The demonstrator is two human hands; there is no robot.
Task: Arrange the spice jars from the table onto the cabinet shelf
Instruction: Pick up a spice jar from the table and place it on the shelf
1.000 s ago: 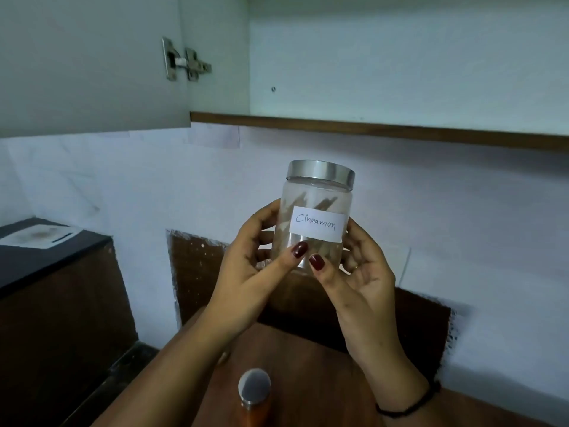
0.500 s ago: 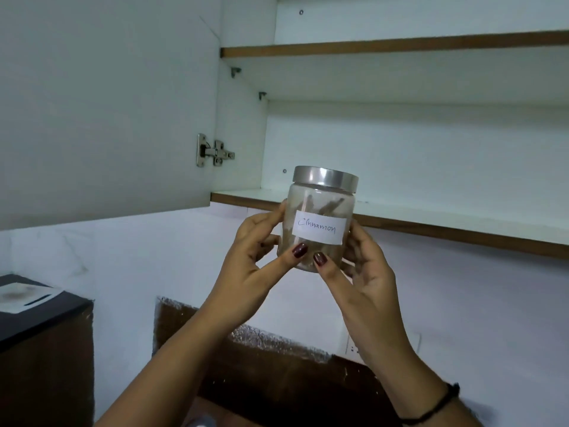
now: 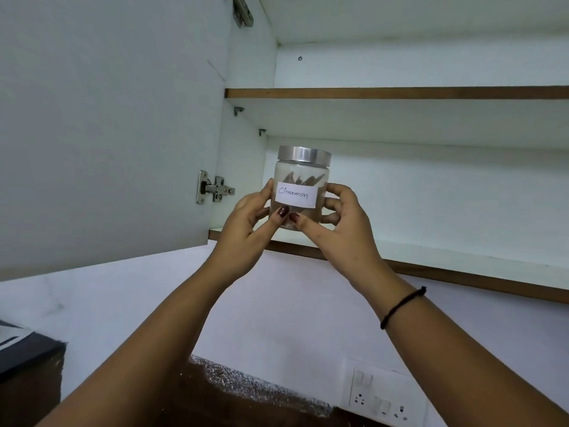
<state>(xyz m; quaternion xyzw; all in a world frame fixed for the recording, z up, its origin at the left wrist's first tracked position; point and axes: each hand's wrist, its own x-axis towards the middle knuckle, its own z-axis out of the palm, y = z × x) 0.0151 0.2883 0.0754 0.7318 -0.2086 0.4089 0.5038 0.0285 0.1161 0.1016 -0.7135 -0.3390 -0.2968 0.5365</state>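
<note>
Both hands are wrapped around the jar [image 3: 302,186], the left hand [image 3: 246,224] and right hand [image 3: 341,224] with thumbs pinching low on its front and fingers curled behind. It's upright with the lid [image 3: 304,155] on, at the shelf's [image 3: 431,257] front edge near its left end; can't tell if it's touching. The door [image 3: 107,134] hangs open on the left.

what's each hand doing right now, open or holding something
left hand: closed on the cinnamon jar, holding its left side, thumb on the front.
right hand: closed on the same jar, holding its right side.
</note>
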